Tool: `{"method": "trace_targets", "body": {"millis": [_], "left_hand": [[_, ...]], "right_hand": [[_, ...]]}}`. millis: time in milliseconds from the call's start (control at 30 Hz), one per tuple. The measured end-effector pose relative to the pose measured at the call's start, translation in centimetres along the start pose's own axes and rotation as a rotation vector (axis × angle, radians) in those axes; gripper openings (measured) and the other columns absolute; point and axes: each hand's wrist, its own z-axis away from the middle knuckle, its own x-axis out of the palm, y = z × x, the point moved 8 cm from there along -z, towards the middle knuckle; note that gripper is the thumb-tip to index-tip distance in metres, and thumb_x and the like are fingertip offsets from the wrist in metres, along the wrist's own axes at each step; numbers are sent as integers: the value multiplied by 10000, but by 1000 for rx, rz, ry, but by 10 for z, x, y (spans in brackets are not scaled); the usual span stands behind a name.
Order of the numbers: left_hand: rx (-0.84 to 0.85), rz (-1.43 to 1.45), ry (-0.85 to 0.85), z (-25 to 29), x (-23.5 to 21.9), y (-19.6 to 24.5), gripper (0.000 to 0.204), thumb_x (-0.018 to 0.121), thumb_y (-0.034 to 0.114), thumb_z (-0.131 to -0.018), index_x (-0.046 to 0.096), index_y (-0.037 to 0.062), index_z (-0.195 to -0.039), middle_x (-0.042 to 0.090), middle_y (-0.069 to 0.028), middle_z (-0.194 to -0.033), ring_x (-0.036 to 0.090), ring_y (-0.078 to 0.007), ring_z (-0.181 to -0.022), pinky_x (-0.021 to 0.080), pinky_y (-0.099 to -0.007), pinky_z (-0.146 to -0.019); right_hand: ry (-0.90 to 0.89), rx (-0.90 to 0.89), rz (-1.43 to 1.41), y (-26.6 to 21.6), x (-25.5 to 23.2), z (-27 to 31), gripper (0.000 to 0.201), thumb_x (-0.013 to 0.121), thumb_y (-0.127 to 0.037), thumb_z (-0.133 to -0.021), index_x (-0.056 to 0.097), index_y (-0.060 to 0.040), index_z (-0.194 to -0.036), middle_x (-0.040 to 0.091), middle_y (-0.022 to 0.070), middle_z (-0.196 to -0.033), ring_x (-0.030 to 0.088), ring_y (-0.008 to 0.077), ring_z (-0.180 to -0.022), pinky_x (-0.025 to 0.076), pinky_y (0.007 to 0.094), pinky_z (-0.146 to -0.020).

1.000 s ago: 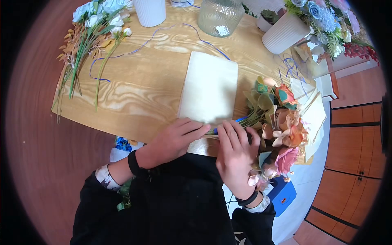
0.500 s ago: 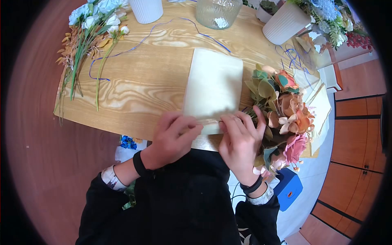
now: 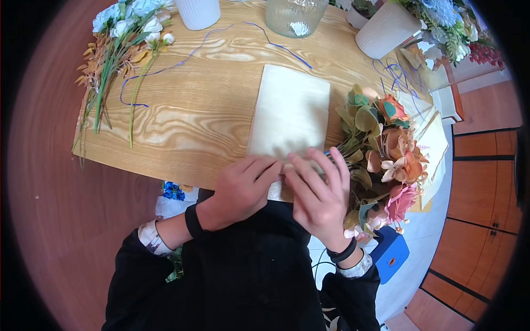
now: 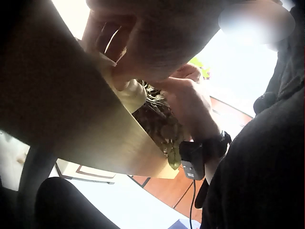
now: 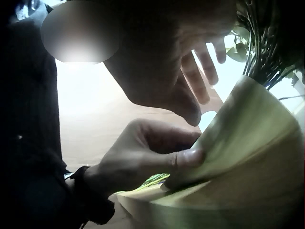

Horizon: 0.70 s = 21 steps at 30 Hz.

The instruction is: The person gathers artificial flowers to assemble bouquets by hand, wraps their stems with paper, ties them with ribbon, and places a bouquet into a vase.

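Note:
In the head view a cream paper sheet (image 3: pixel 292 110) lies on the table, its near edge under both hands. The left hand (image 3: pixel 243 185) pinches that edge; in the right wrist view the left thumb (image 5: pixel 189 158) presses on the curved paper (image 5: pixel 248 119). Beside it the right hand (image 3: pixel 323 198) has its fingers extended and spread, the thumb close to the paper. Green stems (image 5: pixel 259 52) stick out of the curled paper. They belong to a bouquet of orange and pink flowers (image 3: pixel 400 160) lying right of the hands. The lower stem ends are hidden.
Blue and white flowers (image 3: pixel 138 27) with long stems lie at the table's left. A white pot (image 3: pixel 199 14), a glass vase (image 3: pixel 295 16) and a tilted ribbed pot (image 3: pixel 386 36) stand along the back. Blue ribbon (image 3: pixel 395 77) and more paper (image 3: pixel 436 149) are at the right.
The paper's near edge has come up over the stems, which lay exposed on it a second ago. The left hand has shifted right, close to the right hand, whose fingers have lifted and spread.

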Motion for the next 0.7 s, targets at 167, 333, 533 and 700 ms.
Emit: {"method": "trace_targets", "body": {"millis": [167, 333, 533, 700], "left_hand": [[-48, 41, -52, -1, 8, -4, 300, 645, -6, -692, 549, -3, -977, 583, -114, -864, 586, -287, -749, 476, -343, -621], [-134, 175, -178, -5, 16, -14, 287, 600, -3, -738, 500, -5, -1007, 554, -150, -873, 549, -329, -809, 447, -371, -693], [-138, 64, -347, -7, 30, -11, 195, 537, 55, -787, 482, -21, -958, 499, -135, -872, 502, -293, -854, 426, -360, -726], [-90, -4, -372, -12, 28, -5, 147, 539, 84, -797, 478, -9, -894, 478, -124, -814, 485, -285, -780, 416, -355, -690]], "right_hand": [[-147, 5, 29, 12, 15, 3, 407, 566, -25, -588, 584, 7, -993, 579, 93, -960, 538, 247, -970, 271, 495, -1002], [-200, -46, 125, 15, 24, -4, 312, 552, -83, -671, 563, 2, -971, 548, 77, -900, 520, 218, -913, 347, 439, -949], [-203, -71, 224, 20, 32, -5, 255, 535, -107, -717, 542, -18, -956, 521, 72, -828, 506, 207, -839, 371, 374, -834], [-250, -99, 217, 20, 24, -10, 248, 525, -108, -714, 547, -23, -946, 523, 66, -831, 507, 209, -843, 366, 370, -820]]}}
